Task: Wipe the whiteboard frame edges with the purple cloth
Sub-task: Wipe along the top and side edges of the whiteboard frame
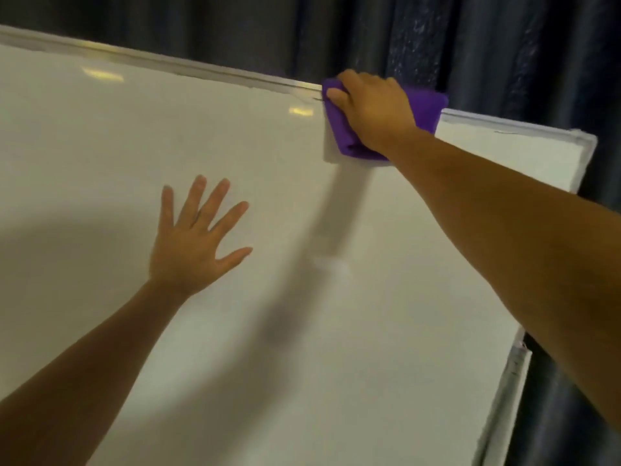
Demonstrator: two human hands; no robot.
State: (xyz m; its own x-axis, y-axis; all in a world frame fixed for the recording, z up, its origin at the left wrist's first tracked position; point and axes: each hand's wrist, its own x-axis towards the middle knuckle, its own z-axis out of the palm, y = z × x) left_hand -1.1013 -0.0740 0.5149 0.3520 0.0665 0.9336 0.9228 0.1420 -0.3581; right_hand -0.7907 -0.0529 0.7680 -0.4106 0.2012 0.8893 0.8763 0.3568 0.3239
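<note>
A large whiteboard (pixel 386 297) fills most of the head view, tilted, with a silver frame along its top edge (pixel 174 63) and right edge (pixel 504 401). My right hand (pixel 373 107) is clamped over the top frame edge, right of centre, gripping the purple cloth (pixel 428 107). The cloth wraps over the frame and hangs a little down the board face below my palm. My left hand (pixel 195 243) lies flat on the board's white surface with fingers spread, holding nothing, well below and left of the cloth.
Dark blue curtains (pixel 437 35) hang behind the board, above and to its right. The board's top right corner (pixel 583 139) lies right of the cloth. Shadows of both arms fall across the board.
</note>
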